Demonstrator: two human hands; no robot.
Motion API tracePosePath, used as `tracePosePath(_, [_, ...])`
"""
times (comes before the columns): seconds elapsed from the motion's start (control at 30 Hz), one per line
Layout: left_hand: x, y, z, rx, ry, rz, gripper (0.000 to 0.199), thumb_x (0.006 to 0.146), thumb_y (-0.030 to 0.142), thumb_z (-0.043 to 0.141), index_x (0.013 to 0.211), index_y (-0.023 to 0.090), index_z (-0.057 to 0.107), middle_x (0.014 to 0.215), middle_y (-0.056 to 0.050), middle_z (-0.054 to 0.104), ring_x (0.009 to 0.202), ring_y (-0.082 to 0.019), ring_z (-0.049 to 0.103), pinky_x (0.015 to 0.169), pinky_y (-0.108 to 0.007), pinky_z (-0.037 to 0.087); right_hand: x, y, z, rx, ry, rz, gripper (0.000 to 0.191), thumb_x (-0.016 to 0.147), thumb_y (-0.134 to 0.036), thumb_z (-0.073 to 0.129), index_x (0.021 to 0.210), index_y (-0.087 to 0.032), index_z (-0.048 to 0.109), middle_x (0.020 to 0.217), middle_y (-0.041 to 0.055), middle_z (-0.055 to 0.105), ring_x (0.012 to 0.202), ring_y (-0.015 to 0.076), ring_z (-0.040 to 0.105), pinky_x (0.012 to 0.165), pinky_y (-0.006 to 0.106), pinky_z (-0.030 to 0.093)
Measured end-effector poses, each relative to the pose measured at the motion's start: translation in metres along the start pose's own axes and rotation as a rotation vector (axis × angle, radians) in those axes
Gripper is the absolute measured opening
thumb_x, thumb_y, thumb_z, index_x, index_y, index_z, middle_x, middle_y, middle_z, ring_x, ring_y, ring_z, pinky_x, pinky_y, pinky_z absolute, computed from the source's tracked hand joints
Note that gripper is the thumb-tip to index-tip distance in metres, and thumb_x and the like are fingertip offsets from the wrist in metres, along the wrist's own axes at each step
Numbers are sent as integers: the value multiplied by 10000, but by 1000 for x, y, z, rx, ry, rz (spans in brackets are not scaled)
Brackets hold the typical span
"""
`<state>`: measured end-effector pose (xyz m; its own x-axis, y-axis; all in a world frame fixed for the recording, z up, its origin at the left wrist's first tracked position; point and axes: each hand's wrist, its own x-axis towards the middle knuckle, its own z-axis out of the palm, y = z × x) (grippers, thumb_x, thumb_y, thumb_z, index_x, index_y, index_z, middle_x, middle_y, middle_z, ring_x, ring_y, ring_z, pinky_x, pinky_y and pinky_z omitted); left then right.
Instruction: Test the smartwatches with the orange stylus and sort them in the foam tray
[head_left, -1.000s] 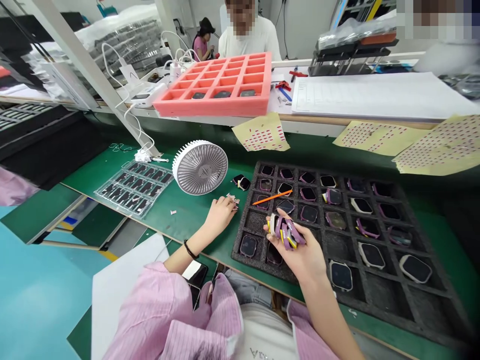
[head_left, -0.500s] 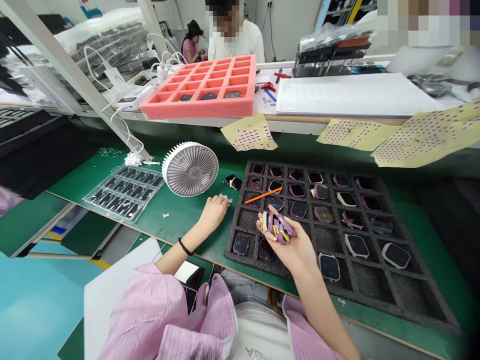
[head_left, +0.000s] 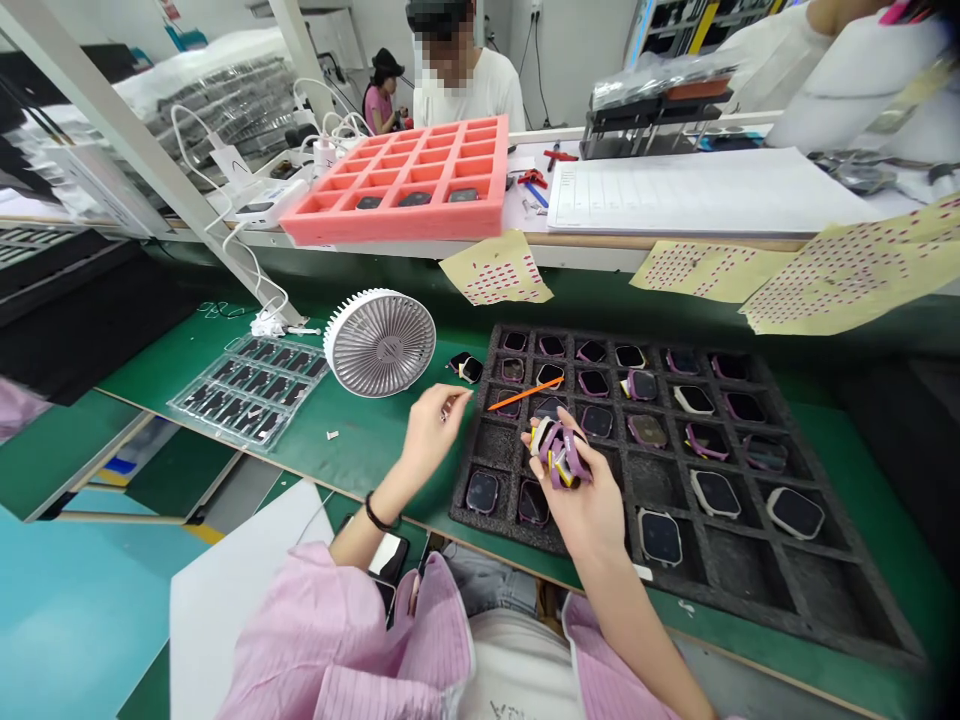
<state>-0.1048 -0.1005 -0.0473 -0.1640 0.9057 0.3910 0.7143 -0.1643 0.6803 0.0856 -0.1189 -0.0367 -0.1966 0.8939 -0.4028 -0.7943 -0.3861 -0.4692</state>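
Note:
My right hand (head_left: 594, 500) is held palm up over the foam tray. Its fingers curl round a bunch of purple and pale watch frames (head_left: 561, 455) with yellow bits among them. Over the green bench, left of the tray, my left hand (head_left: 429, 430) is closed with thumb and fingertips together. Small whitish pieces (head_left: 448, 408) show partly inside it, too small to name exactly. The dark foam tray (head_left: 731, 570) holds several watch cases with dark screens in its compartments. An orange stick (head_left: 526, 392) lies across the tray's upper left.
A round white fan (head_left: 382, 343) stands behind my left hand, near loose watch cases (head_left: 466, 368). A clear tray of dark parts (head_left: 251, 388) lies further left. On the shelf are a pink foam tray (head_left: 397, 225) and paper sheets (head_left: 697, 190). A person (head_left: 491, 85) is beyond.
My left hand has lifted slightly and turned, with the whitish pieces now inside its fingers. My right hand has shifted slightly, still holding the watch frames.

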Motion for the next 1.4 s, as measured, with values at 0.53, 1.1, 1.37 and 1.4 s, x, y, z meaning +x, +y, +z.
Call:
tracePosePath(0.53, [-27, 68, 39, -421, 133, 15, 179, 847, 161, 631, 975, 185, 754, 858, -52, 733, 772, -142, 659, 774, -285, 514, -11, 14, 3, -95, -70, -322, 411, 731, -248, 682, 1133, -305, 616, 1062, 21, 672, 841, 156, 620, 594, 252, 493])
tracePosePath(1.1, [-32, 68, 63, -430, -56, -61, 221, 936, 249, 508, 951, 181, 718, 1032, -90, 619, 1053, -200, 574, 989, -377, 442, 1, 14, 0, -81, 109, -245, 490, 722, -259, 686, 1202, -291, 599, 1072, -3, 699, 991, 140, 631, 873, 290, 470])
tracePosePath(1.37, [-17, 18, 20, -137, -205, -49, 228, 929, 230, 501, 1084, 182, 661, 1043, -76, 626, 955, -181, 603, 822, -304, 508, 7, 6, -3, -16, 73, -35, 416, 722, -230, 675, 1136, -254, 640, 983, 21, 722, 874, 168, 685, 661, 260, 513])
tracePosePath(1.4, [-15, 6, 15, 5, -177, -71, 200, 921, 202, 504, 1039, 173, 663, 1004, -73, 634, 940, -190, 597, 847, -326, 496, 6, 5, -3, -7, 81, -5, 399, 729, -237, 669, 1127, -250, 645, 987, 28, 721, 885, 180, 690, 658, 269, 519])
